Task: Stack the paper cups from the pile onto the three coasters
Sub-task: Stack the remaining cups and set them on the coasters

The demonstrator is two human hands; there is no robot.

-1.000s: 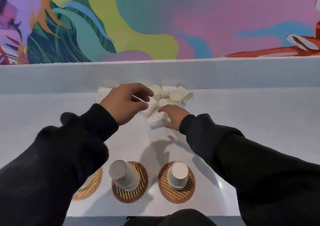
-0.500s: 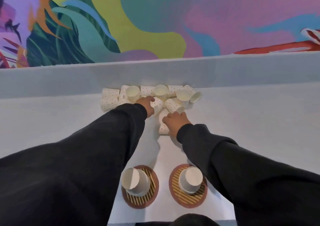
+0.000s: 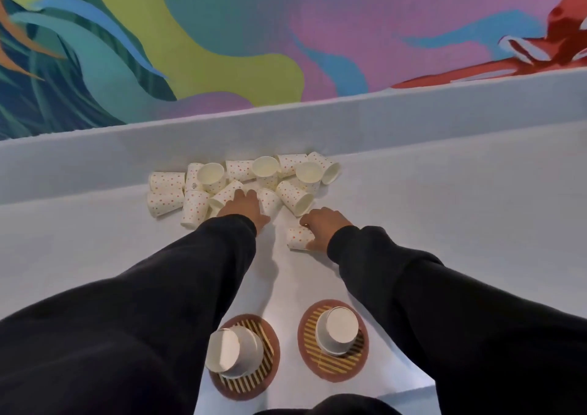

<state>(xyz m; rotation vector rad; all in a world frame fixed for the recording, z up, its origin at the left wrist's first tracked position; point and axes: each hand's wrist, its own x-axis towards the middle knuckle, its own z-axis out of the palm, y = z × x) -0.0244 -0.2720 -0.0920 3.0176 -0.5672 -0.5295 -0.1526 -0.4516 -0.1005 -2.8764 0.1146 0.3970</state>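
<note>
Head view: a pale desk [image 3: 444, 224] seen from above, with two black sleeves stretched out across it.
Pile of cups [image 3: 270, 176]: white paper cups with orange dots, heaped at the far edge of the desk against a low grey ledge [image 3: 413, 112]. Most lie on their sides and several show open mouths.
Left hand [image 3: 246, 206]: stretched into the near side of the pile, back of the hand up. Its fingers [image 3: 239, 195] lie over the cups there. I cannot tell whether they are clamped on one.
Right hand [image 3: 324, 225]: just in front of the pile, to the right of the left hand and apart from it. Its fingers are curled down and clamped on the dotted cup.
Dotted cup [image 3: 297, 238]: on its side on the desk under the right hand, just clear of the pile.
Left-side coaster [image 3: 263, 381]: round, brown-rimmed with yellow stripes, near the front edge of the desk.
Left upturned cup [image 3: 235, 349]: base up on the left-side coaster.
Right-side coaster [image 3: 313, 362]: same pattern, beside the first but not touching it.
Right upturned cup [image 3: 338, 333]: base up on the right-side coaster.
Mural [image 3: 286, 33]: green, teal, pink and red shapes on the wall behind the ledge.
</note>
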